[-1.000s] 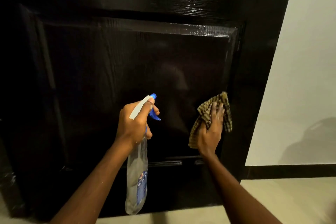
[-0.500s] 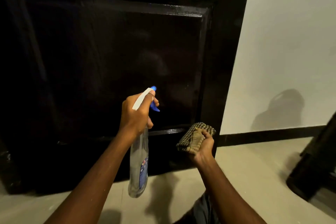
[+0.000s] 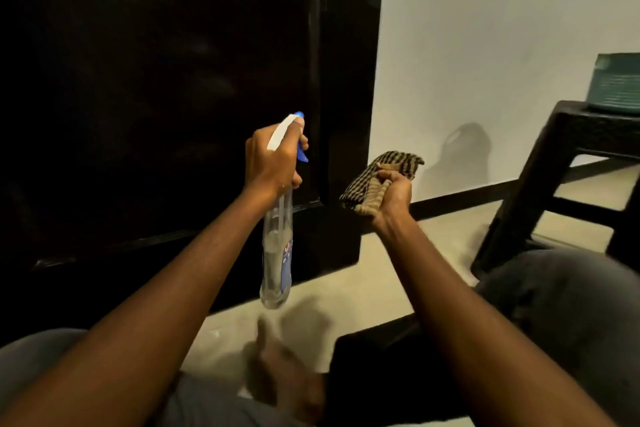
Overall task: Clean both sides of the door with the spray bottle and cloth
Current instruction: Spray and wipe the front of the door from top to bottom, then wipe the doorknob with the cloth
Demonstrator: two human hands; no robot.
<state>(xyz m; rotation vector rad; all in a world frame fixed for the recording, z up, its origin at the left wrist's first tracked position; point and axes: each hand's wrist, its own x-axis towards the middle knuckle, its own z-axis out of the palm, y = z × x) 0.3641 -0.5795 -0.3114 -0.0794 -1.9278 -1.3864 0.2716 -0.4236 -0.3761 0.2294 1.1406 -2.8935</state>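
Both arms reach forward from the bottom of the view, almost straight. The left hand is raised in front of the lower right part of the door. Its fingers are curled round the neck of the spray bottle, and one finger lies over the white head, above the blue trigger. The bottle hangs nearly upright below the hand, with its clear body and blue label in front of the door's bottom edge, and the nozzle points at the dark panel. The right hand is a little lower, just beside the door's right edge. It is closed as a fist round the cloth, which is bunched up, and a checked fold stands out above the knuckles. I cannot tell whether the cloth touches the door.

Counted: one door, one spray bottle, one cloth, two hands. At the right stands one dark stool on the pale floor, and one teal basket sits on its top, near the white wall. Two knees in grey fabric show at the lower corners of the view
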